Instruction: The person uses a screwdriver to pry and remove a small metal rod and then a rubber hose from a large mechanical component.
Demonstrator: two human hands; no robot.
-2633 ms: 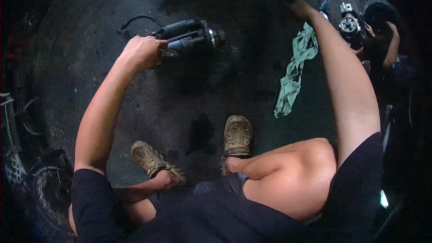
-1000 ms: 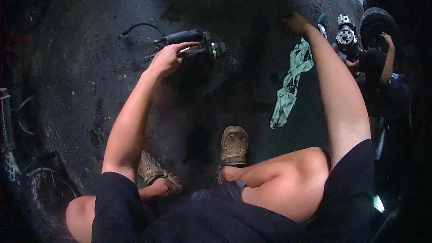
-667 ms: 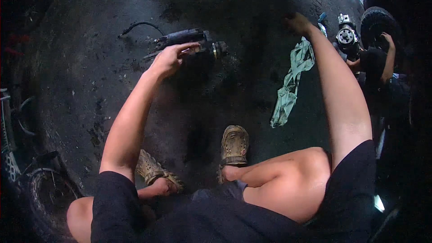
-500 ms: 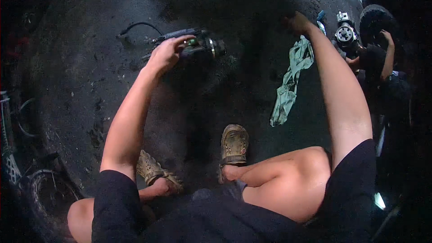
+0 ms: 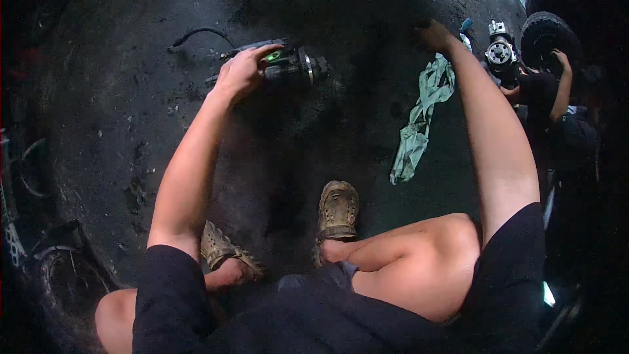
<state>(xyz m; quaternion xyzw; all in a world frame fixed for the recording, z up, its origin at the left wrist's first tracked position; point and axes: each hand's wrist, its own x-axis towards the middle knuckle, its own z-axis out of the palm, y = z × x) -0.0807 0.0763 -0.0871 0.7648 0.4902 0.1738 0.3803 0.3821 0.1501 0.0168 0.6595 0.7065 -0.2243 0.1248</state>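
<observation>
My left hand is on a dark, roughly cylindrical device lying on the floor at the far left of centre. Its index finger stretches over the top, and a small green glow shows beside the fingers. A bright metal ring circles the device near its right end. From its left side a black cable curves away. My right hand reaches out to the far right into deep shadow; its fingers are too dark to make out. Just nearer than it lies a crumpled pale green cloth.
At the right a co-worker's arm is raised beside a black tyre. A metal part with a round wheel stands near them. My clog-covered feet rest on the dark, stained floor. A wheel is at the lower left.
My left index finger now reaches a little further over the device. My right hand stays in the shadow, and the view has shifted slightly.
</observation>
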